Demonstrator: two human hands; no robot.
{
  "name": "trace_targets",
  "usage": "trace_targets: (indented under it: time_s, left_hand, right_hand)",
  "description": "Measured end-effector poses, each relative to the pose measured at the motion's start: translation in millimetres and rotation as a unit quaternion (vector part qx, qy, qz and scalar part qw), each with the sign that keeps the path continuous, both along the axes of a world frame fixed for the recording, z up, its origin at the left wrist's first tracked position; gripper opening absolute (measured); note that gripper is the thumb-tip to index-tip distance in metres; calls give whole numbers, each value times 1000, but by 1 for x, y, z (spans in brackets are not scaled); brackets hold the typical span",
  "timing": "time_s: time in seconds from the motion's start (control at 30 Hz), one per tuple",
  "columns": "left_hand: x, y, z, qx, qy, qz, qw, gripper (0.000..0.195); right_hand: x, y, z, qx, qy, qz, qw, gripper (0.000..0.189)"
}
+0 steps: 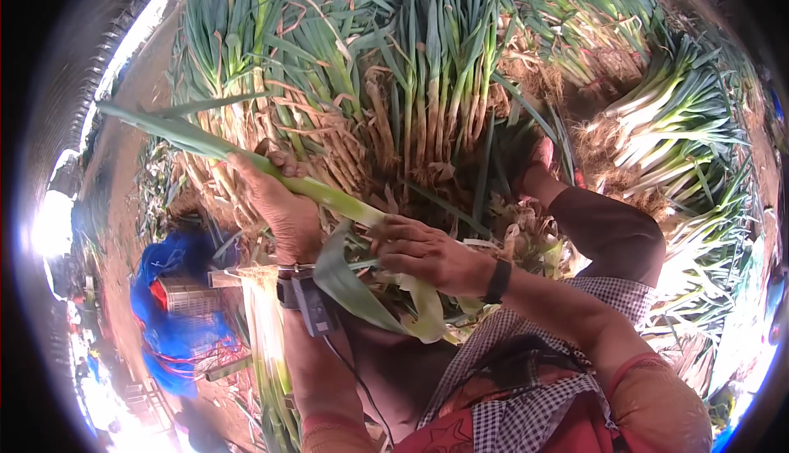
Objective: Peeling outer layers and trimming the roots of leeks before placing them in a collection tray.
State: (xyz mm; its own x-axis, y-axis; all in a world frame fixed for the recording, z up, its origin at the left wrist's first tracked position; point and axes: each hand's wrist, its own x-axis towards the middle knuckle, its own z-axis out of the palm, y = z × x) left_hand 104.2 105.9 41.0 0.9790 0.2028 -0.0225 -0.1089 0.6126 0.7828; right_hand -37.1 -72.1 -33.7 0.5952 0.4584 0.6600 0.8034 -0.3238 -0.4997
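A long Welsh onion slants across my view, its green leaves at upper left and its pale end toward the right. My left hand is wrapped around the green part of the stalk. My right hand has its fingers closed on the pale lower end, which they partly hide. A loose, broad green leaf hangs curled below my right hand; whether it still joins the stalk cannot be told. Upright unpeeled onions with brown, dry lower stems stand just beyond both hands.
Cleaned onions with white stems lie in a heap at right. Pale stalks lie beside my left forearm on a wooden support. A blue net and a plastic crate are at left. Peeled leaf scraps litter the ground.
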Motion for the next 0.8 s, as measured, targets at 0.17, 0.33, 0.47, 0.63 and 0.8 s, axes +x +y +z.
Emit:
trace_targets:
  time_s: [0.17, 0.33, 0.47, 0.63, 0.8]
  left_hand:
    - [24, 53, 1, 34, -37, 46, 998, 65]
    - [15, 48, 0, 80, -43, 88, 992, 68]
    - [6, 31, 4, 120, -66, 73, 988, 78]
    - [19, 63, 5, 28, -146, -98, 984, 63]
    - [6, 83, -8, 52, -73, 1, 996, 33]
  right_hand:
    - [-40, -37, -90, -58, 66, -39, 995, 19]
    - [-67, -92, -159, -231, 180, -135, 947, 22]
    - [-100, -113, -205, -420, 502, -244, 716, 50]
    - [-141, -183, -231, -281, 562, -180, 757, 46]
    - [-83, -117, -88, -566, 375, -125, 724, 36]
